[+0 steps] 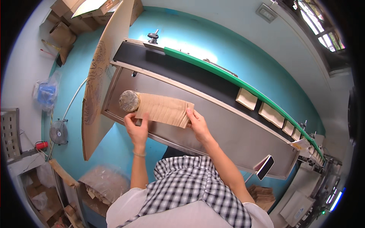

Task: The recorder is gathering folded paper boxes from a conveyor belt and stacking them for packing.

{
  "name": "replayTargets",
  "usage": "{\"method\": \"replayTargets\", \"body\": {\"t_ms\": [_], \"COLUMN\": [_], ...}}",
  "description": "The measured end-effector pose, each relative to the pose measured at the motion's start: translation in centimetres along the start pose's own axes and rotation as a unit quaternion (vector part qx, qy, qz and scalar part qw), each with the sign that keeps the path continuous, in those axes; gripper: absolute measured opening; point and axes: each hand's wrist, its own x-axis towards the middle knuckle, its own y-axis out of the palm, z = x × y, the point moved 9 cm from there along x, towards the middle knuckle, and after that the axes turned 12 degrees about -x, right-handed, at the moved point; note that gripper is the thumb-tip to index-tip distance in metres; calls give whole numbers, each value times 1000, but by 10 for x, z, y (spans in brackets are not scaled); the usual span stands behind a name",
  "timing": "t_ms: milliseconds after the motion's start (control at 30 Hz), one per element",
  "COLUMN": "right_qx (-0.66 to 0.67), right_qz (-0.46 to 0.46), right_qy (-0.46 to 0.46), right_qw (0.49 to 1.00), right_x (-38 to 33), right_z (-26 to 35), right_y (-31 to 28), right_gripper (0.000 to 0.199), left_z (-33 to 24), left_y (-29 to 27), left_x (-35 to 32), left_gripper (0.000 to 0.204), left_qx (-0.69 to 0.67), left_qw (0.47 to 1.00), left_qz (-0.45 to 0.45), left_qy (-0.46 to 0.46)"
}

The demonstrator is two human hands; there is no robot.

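Both hands (137,129) (197,123) clasping paper-bag stack (163,109)

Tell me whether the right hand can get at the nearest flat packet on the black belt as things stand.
Probably yes: the right hand grips the brown paper stack, but only bare steel table lies between it and the packet; it would have to let go.

Fanned stack of brown paper bags (163,110) lies flat on steel table (228,129).
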Motion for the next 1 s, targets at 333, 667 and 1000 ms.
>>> {"method": "replayTargets", "body": {"t_ms": [333,667,1000], "right_qx": [-185,69,-139], "right_qz": [-125,-216,-178], "right_qy": [-105,-93,-89], "right_qw": [969,970,970], "right_x": [-15,-2,-16], "right_z": [23,17,12], "right_y": [-64,-142,-81], "right_gripper": [29,36,37], "left_z": [-92,-106,-98], "left_y": [106,138,150], "left_x": [-44,-55,-66], "left_gripper": [98,100,98], "left_qx": [163,264,251], "left_qw": [948,913,910], "left_qz": [218,238,259], "left_qy": [163,201,205]}}
